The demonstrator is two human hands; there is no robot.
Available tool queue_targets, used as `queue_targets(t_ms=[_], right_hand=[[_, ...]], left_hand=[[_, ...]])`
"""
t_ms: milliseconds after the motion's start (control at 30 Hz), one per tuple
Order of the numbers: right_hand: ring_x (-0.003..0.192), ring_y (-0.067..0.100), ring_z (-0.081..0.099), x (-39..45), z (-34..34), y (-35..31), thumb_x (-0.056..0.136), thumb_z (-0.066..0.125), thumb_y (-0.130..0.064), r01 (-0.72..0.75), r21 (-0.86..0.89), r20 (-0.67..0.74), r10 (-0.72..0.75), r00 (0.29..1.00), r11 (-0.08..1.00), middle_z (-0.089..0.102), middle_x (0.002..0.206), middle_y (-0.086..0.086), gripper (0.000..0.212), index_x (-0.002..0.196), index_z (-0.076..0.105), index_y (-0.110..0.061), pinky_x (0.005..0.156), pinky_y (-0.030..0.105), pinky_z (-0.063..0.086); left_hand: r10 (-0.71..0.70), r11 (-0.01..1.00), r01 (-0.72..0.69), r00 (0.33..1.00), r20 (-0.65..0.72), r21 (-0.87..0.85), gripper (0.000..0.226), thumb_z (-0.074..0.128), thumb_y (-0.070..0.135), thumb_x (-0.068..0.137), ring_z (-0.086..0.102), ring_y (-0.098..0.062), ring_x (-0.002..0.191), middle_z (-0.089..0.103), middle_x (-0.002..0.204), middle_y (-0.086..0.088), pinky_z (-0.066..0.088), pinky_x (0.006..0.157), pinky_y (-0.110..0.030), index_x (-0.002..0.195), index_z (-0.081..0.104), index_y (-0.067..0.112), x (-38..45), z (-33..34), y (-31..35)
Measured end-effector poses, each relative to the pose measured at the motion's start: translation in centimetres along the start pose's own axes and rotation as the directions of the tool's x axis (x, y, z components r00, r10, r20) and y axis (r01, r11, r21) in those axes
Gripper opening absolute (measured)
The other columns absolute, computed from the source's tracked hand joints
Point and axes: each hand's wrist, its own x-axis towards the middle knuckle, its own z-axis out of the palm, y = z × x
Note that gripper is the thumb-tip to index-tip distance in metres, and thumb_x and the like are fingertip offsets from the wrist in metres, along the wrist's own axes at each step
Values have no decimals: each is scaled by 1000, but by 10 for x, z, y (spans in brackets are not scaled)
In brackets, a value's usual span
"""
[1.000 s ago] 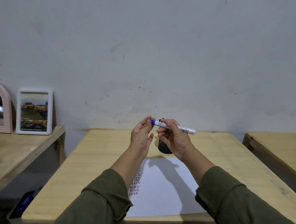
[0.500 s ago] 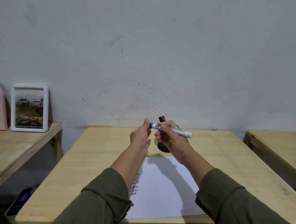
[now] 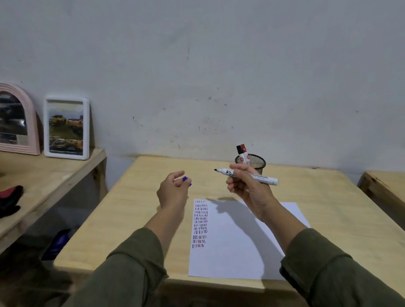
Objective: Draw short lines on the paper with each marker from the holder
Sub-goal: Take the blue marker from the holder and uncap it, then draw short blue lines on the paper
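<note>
My right hand (image 3: 248, 188) grips a white marker (image 3: 263, 177) held level above the table, its bare dark tip pointing left. My left hand (image 3: 173, 191) is closed on the marker's blue cap (image 3: 186, 179), a short way left of the tip. Below them a white sheet of paper (image 3: 237, 245) lies on the wooden table (image 3: 133, 204), with rows of short red, blue and black lines down its left side. A black mesh holder (image 3: 256, 161) stands behind my right hand, holding two markers, one with a black cap (image 3: 239, 149) and one with a red cap (image 3: 243, 148).
A lower wooden shelf (image 3: 45, 175) on the left carries a pink arched frame (image 3: 12, 118), a white picture frame (image 3: 66, 127) and a red-and-black cloth (image 3: 4, 201). Another wooden table's edge (image 3: 391, 190) shows at right. A grey wall stands right behind.
The cap has come off the marker: my left hand pulled left with the blue cap, and the hands are now apart. The view tilted down, showing the holder and more paper.
</note>
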Motion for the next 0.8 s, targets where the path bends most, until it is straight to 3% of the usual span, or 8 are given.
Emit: queue_targets(t_ms=[67, 100, 200, 267, 333, 433, 633, 800], right_hand=[[57, 14, 58, 0, 3, 5, 92, 50, -3, -17, -2, -2, 17, 1000, 1000, 60, 66, 9, 13, 97, 60, -9, 60, 22, 51], [56, 14, 57, 0, 4, 8, 92, 50, -3, -23, -4, -4, 23, 1000, 1000, 60, 66, 9, 13, 97, 60, -9, 59, 22, 51], [55, 14, 58, -1, 8, 12, 92, 50, -3, -34, -13, -5, 34, 999, 999, 61, 64, 8, 13, 95, 61, -10, 59, 21, 52], [55, 14, 58, -2, 9, 13, 92, 50, -3, -37, -22, 0, 37, 999, 999, 62, 63, 7, 14, 94, 61, -11, 59, 22, 52], [55, 14, 58, -3, 10, 14, 92, 50, -3, -41, -25, 2, 41, 999, 999, 62, 63, 6, 14, 94, 61, -11, 59, 21, 52], [54, 13, 58, -4, 10, 15, 92, 50, -3, -49, -26, -1, 49, 999, 998, 62, 63, 6, 14, 93, 61, -11, 59, 21, 52], [54, 14, 58, -7, 9, 20, 92, 50, -3, -63, -31, -17, 63, 998, 998, 62, 62, 6, 14, 92, 62, -11, 59, 22, 52], [57, 15, 59, -22, 7, 29, 92, 50, -4, -100, -80, 5, 101, 995, 992, 64, 63, 7, 13, 94, 62, -9, 59, 22, 52]], left_hand=[[-7, 999, 7, 1000, -7, 47, 36, 65, 19, 83, 60, -3, 66, 69, 94, 6, 51, 82, -24, 118, 57, 25, 0, -8, -12], [-4, 997, 4, 1000, -2, 79, 39, 65, 18, 83, 59, -1, 66, 68, 93, 8, 51, 78, -27, 120, 54, 27, 0, -11, -17], [13, 987, -18, 999, 34, 162, 47, 64, 16, 84, 59, -2, 68, 66, 94, 10, 44, 62, -21, 126, 47, 29, 2, -17, -28], [-2, 981, -11, 998, 69, 191, 52, 64, 13, 83, 62, -8, 74, 66, 97, 8, 45, 59, -22, 129, 45, 28, 4, -19, -34], [-24, 976, 1, 994, 102, 216, 54, 65, 11, 82, 64, -15, 94, 68, 102, 2, 46, 69, -24, 131, 46, 24, 6, -21, -41], [-7, 958, -32, 991, 134, 285, 53, 66, 11, 82, 52, -16, 123, 72, 106, -6, 35, 85, -20, 131, 46, 18, 6, -24, -49], [6, 935, -65, 986, 166, 350, 54, 67, 16, 82, 52, -20, 124, 67, 118, -7, 35, 89, -20, 132, 47, 17, 4, -27, -51], [46, 899, -124, 981, 191, 420, 60, 68, 28, 81, 48, -18, 128, 56, 135, -5, 36, 101, -28, 134, 44, 16, -12, -41, -50]])
